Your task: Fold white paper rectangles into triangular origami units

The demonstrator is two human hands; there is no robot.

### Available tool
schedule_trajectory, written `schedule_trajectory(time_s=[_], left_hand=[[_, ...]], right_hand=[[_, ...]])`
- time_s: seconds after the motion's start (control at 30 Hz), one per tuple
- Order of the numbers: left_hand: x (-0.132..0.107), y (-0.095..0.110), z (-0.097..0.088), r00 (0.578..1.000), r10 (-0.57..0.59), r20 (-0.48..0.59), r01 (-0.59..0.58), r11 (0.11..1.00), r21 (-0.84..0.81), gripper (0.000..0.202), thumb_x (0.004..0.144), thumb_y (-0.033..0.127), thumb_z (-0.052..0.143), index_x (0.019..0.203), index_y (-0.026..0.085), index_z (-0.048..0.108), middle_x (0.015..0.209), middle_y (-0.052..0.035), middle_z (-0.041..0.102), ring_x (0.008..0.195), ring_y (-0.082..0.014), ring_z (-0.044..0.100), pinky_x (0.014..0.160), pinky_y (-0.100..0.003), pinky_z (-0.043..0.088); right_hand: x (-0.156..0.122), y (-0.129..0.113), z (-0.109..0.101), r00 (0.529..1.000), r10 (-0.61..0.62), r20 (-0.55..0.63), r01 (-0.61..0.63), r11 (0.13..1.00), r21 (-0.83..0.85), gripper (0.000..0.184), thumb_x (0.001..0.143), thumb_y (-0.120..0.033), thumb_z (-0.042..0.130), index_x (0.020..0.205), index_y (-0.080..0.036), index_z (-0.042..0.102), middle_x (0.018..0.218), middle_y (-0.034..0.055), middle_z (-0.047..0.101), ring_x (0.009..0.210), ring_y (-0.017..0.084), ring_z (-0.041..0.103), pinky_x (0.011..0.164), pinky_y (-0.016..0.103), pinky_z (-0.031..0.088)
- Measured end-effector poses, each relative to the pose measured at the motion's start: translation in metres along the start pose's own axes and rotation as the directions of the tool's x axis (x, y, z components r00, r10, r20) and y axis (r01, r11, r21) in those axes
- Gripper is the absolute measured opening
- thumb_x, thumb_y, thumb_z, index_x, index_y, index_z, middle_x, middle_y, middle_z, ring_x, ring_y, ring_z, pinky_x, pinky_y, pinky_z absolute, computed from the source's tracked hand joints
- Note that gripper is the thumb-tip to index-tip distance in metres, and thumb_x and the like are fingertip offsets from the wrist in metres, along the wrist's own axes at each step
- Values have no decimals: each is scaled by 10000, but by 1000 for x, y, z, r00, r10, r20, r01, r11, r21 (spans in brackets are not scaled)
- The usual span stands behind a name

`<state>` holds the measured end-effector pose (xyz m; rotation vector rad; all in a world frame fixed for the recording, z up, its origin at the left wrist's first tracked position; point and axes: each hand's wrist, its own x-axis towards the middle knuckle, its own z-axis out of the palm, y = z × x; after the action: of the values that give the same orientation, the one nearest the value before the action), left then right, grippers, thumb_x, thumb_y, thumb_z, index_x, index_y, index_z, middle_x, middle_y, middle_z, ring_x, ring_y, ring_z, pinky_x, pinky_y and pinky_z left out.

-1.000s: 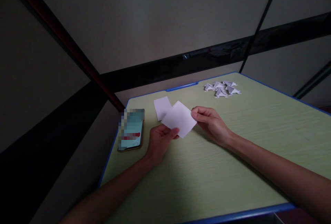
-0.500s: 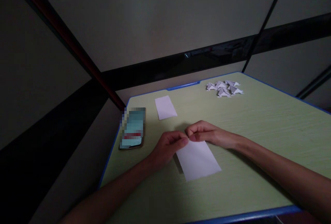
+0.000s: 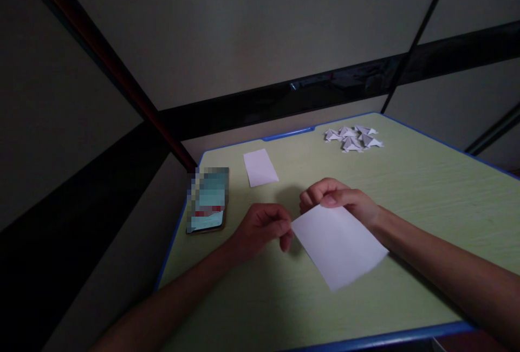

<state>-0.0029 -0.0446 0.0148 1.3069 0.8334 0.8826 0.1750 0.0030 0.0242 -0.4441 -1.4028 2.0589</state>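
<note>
The right hand [image 3: 345, 203] pinches the white sheet [image 3: 340, 249], which spreads on the grip's near side; whether the left hand [image 3: 262, 233], at one corner, grips too is unclear. A loosened pinch could let it slip. Beyond, leftward, lies a second sheet [image 3: 260, 168].

Head-worn cam — facing fwd & down, fairly close above table [image 3: 439, 195], wall [image 3: 252, 43] beyond

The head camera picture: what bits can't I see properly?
All in the head view:
Held paper: its underside faces away.
Left hand: too dim at the paper's corner to tell whether it's pinching.
Phone: square blocks blur its screen.
Folded paper shapes: too small for fine creases.
Right forearm: cut off by the picture's edge.
</note>
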Motion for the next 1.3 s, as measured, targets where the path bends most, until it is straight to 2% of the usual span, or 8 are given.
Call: schedule_trajectory(time_s=[0.17, 0.3, 0.43, 0.67, 0.9, 1.03, 1.13, 1.3], left_hand=[[5, -1, -7, 995, 62, -78, -70, 992, -104, 190, 649, 286, 537, 522, 145, 542, 448, 1, 514, 412, -94, 459, 435, -223, 344], [10, -1, -8, 972, 23, -236, -68, 980, -187, 274, 650, 403, 508, 597, 139, 561, 537, -6, 532, 482, -104, 481, 439, -217, 353], [12, -2, -4, 928, -62, -368, 66, 998, -1, 274, 587, 392, 583, 527, 141, 494, 438, 55, 414, 380, -47, 342, 379, -180, 231], [11, -6, 1, 946, -41, -323, 103, 979, 178, 271, 628, 354, 550, 501, 144, 436, 444, 65, 371, 409, -42, 306, 389, -174, 206], [12, -6, 4, 909, -56, -414, 116, 986, 120, 242, 610, 352, 579, 549, 144, 473, 446, 68, 398, 401, -45, 324, 388, -174, 220], [12, -5, 3, 885, -75, -460, 146, 982, 121, 248, 596, 341, 588, 523, 142, 460, 455, 57, 424, 409, -53, 355, 390, -177, 241], [12, -5, 2, 895, -79, -438, 172, 970, 175, 268, 583, 345, 592, 488, 137, 452, 438, 54, 409, 404, -51, 336, 384, -180, 221], [12, -7, 3, 897, 7, -441, 89, 976, 197, 325, 617, 382, 547, 440, 140, 422, 420, 60, 325, 414, -46, 257, 388, -186, 183]], right_hand=[[1, -12, -6, 939, -155, -308, 149, 988, -43, 240, 557, -306, 484, 409, -191, 335, 474, -34, 333, 433, 82, 324, 425, 229, 254], [8, -4, 0, 975, -43, -220, -11, 971, -238, 134, 576, -240, 518, 482, -161, 464, 462, -43, 381, 432, 65, 317, 427, 211, 220], [12, 9, 11, 995, 46, -83, -78, 894, -442, 173, 653, -240, 507, 519, -137, 467, 468, -55, 366, 455, 54, 306, 450, 206, 223], [11, 15, 11, 998, 58, -9, -55, 875, -481, 212, 734, -278, 463, 581, -132, 448, 503, -55, 354, 463, 51, 304, 443, 200, 233], [12, 15, 8, 992, -79, -97, 17, 853, -522, 181, 731, -243, 447, 587, -133, 460, 495, -58, 334, 452, 50, 278, 424, 196, 208], [13, 15, 8, 998, 2, -62, -35, 847, -531, 190, 738, -254, 432, 596, -130, 458, 493, -56, 329, 455, 54, 291, 425, 196, 217], [12, 16, 10, 999, 38, -34, -50, 836, -546, 208, 748, -257, 412, 580, -137, 437, 500, -54, 319, 464, 56, 298, 428, 193, 224], [12, 15, 13, 999, 36, -33, -48, 820, -570, 215, 731, -233, 404, 535, -146, 406, 489, -53, 320, 456, 54, 295, 425, 193, 223]])
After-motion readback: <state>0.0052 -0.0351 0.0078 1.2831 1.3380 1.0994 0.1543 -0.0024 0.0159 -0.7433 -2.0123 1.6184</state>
